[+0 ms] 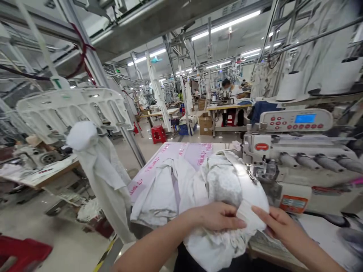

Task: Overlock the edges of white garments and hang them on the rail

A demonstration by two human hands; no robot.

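A white garment (224, 177) lies bunched on the sewing table, its lower part hanging over the front edge toward my lap. My left hand (219, 216) pinches a folded band of this garment between thumb and fingers. Close by on the right, my right hand (276, 223) grips the same band, thumb on top. Just beyond the hands stands an overlock sewing machine (258, 155), with part of the cloth at its needle area. Whether the cloth sits under the presser foot I cannot tell.
Pink-printed plastic (163, 151) covers the table's left part. A white hanger rack (70, 109) with a hanging white garment (104, 177) is at the left. Thread cones (290, 87) stand above the machine. A red stool (158, 134) and a person (227, 85) are farther back.
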